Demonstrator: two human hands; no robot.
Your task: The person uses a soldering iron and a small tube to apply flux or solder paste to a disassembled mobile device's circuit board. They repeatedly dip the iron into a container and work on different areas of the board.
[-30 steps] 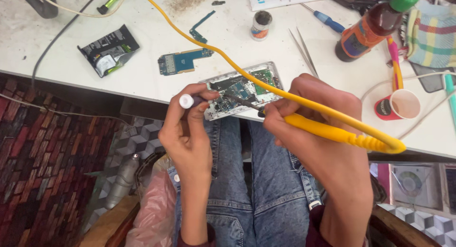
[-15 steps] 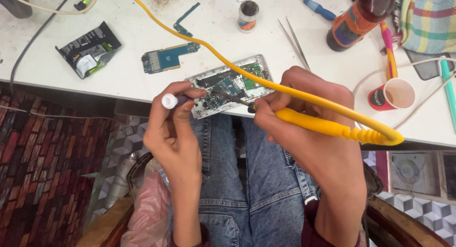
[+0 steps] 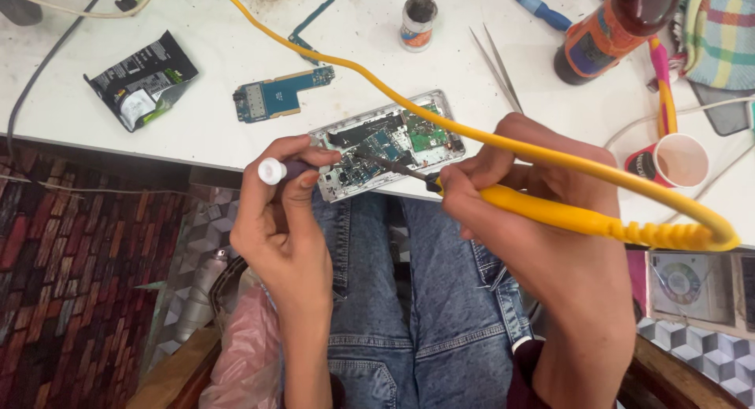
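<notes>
Soldering iron in right hand points left onto opened phone.

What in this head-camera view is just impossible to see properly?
- Soldering iron tip: where it meets the opened phone is too small to tell.
- Left hand: its fingers hide most of the white-capped tool.
- Dark bottle: top cut off by the frame edge.
- Paper cup: contents unclear.

Opened phone on table edge
</notes>
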